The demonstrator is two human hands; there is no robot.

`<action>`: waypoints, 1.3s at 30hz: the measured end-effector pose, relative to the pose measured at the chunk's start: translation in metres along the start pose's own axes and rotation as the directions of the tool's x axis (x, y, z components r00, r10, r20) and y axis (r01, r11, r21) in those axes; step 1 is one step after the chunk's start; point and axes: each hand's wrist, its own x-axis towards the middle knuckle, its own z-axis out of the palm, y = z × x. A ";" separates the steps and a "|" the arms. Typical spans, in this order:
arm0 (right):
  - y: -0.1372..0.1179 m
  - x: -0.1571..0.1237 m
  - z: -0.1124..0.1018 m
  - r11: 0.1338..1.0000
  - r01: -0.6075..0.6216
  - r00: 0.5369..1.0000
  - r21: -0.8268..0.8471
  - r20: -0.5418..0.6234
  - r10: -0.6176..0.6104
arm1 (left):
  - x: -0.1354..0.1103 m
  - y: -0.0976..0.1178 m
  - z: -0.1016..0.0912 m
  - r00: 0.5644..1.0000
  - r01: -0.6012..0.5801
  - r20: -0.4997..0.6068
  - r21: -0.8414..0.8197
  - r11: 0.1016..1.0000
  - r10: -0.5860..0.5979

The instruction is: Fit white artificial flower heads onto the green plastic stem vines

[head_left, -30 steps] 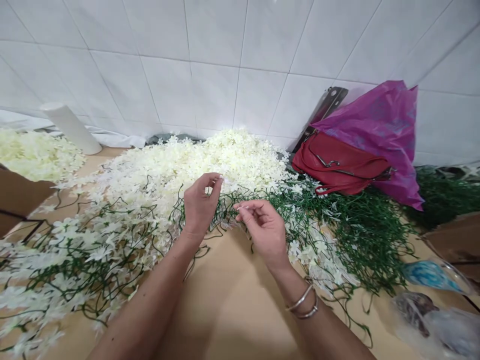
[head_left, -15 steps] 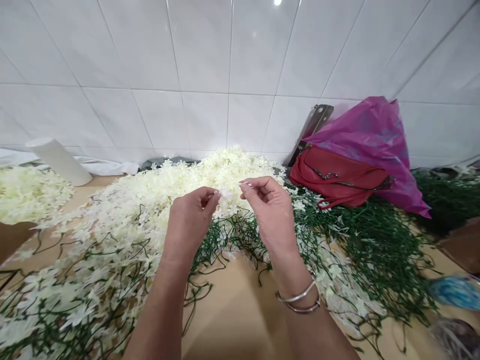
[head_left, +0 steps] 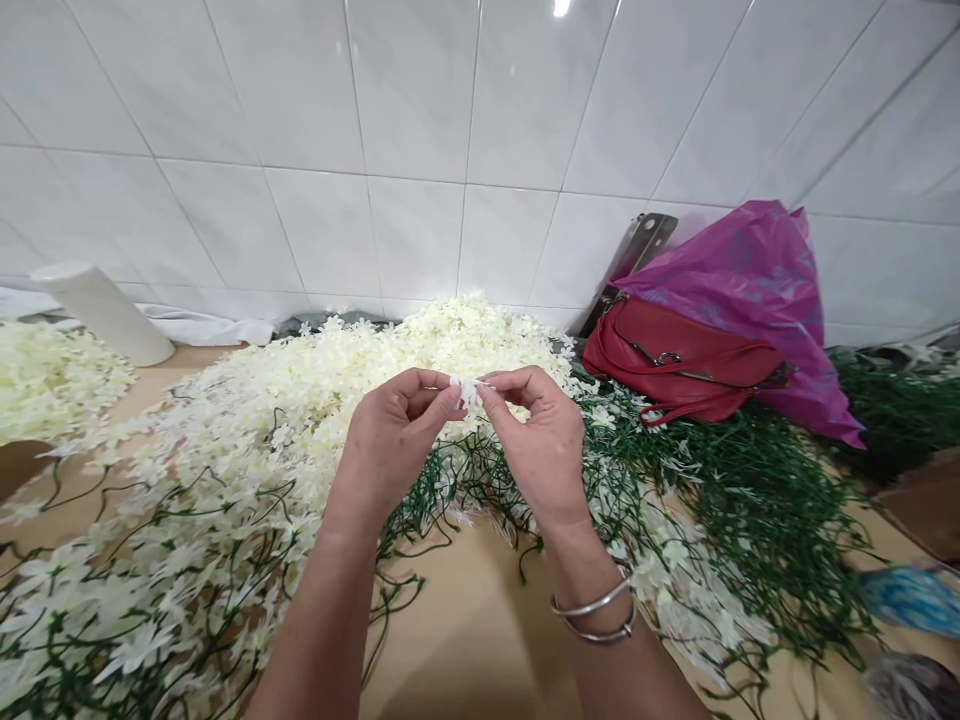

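Smack at dial centre, a tiny white piece [head_left: 468, 391] was pinched by left hand [head_left: 390, 432] and right hand [head_left: 546, 438], pale flowers [head_left: 450, 335] heaped at 12, green stems [head_left: 761, 500] around 4 o'clock.

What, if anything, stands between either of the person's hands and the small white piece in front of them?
Nothing visible does: the left hand and the right hand meet at the small white piece from opposite sides. The pale flower heap lies behind it, not between.
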 end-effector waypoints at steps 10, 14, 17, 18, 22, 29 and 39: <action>-0.019 -0.006 0.001 0.993 0.076 0.994 0.095 0.066 -0.082 | -0.007 0.011 0.000 0.995 -0.063 -0.070 0.117 0.991 0.071; -0.015 -0.007 0.000 0.991 0.093 0.991 -0.091 0.102 -0.084 | -0.010 0.014 0.002 0.998 -0.042 -0.045 0.120 0.992 0.048; -0.011 -0.005 -0.004 0.978 0.070 0.996 -0.195 0.070 -0.058 | -0.009 0.015 0.000 0.995 -0.030 -0.087 0.145 0.989 0.043; -0.011 -0.004 -0.005 0.981 0.070 0.996 -0.181 0.061 -0.060 | -0.009 0.015 0.000 0.995 -0.028 -0.094 0.146 0.989 0.042; -0.017 -0.004 -0.003 0.994 0.102 0.994 -0.037 0.039 -0.101 | -0.008 0.013 0.001 0.996 -0.025 -0.083 0.126 0.992 0.036; -0.017 -0.006 0.004 0.987 0.147 0.989 -0.067 0.042 -0.145 | -0.009 0.012 0.003 0.998 -0.049 -0.030 0.059 0.997 0.051; -0.014 -0.012 0.010 0.991 0.086 0.996 -0.106 -0.014 -0.088 | -0.014 0.018 0.004 0.940 -0.294 0.025 0.560 0.775 0.339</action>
